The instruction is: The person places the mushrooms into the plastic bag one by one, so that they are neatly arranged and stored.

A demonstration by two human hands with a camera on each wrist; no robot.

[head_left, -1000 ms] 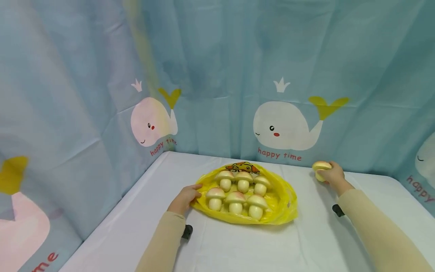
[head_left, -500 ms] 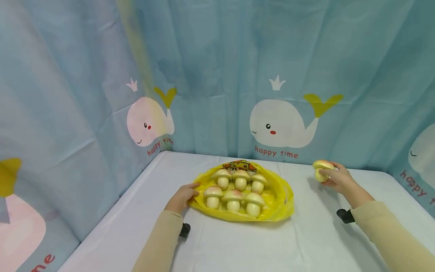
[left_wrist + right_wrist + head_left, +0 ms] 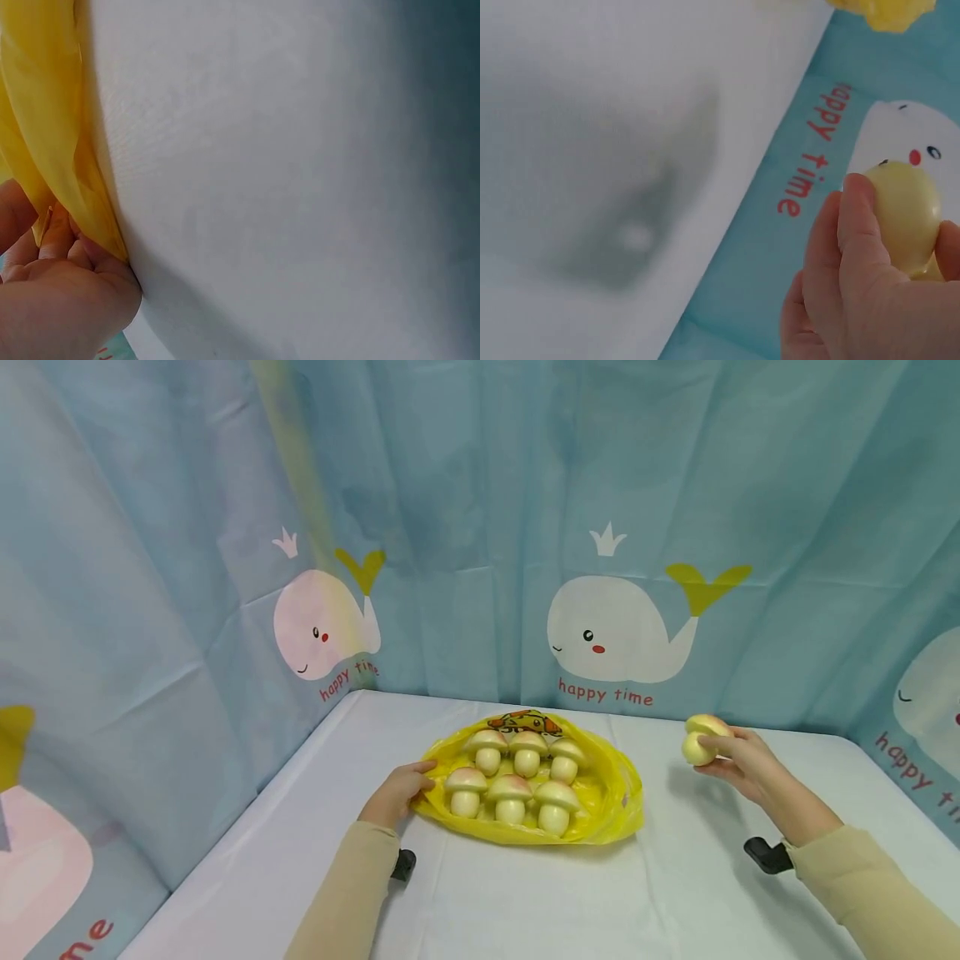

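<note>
My left hand (image 3: 397, 795) pinches the left edge of a yellow plastic bag (image 3: 617, 785), which lies opened wide on the table. Between thumb and fingers, the bag's film is bunched in the left wrist view. Several toy mushrooms (image 3: 510, 800), pale with faintly pink caps, stand inside it in two rows. To the right of the bag, my right hand (image 3: 753, 768) grips another toy mushroom (image 3: 697, 749) by its stem, cap upward and slightly tilted. In the right wrist view this mushroom's rounded pale base (image 3: 909, 217) shows between the fingers and thumb, and a shadow falls on the tablecloth.
A white cloth covers the table (image 3: 555, 902). Blue curtains (image 3: 480, 527) with whale prints stand along its back and left edges. Dark wrist mounts (image 3: 768, 856) hang below both sleeves.
My right hand has raised the toy mushroom off the table, tilting it and turning the wrist. The left hand keeps its hold on the bag. The head view has shifted slightly.
</note>
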